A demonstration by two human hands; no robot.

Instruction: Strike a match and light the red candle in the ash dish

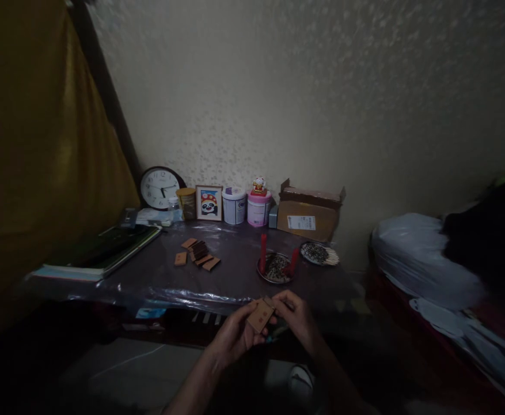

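A small tan matchbox (261,317) with red marks on its face lies in my left hand (238,333), the thumb on top and the fingers curled beneath. My right hand (296,314) pinches at the upper right end of this box; the fingertips partly hide what they grip there. Beyond my hands, on the dark table (230,276), is a loose pile of similar tan and dark brown matchboxes (199,252). Two red candles (263,253) stand on a round plate (277,280) strewn with dark specks. To its right, a second plate (310,253) bears many dark-headed sticks.
Along the wall stand a clock (161,189), a panda picture (209,203), tubs (234,206), a pink tub (258,209) topped by a figurine, and a cardboard box (308,213). Large books (109,248) lie at left. Bags (425,253) are piled at right.
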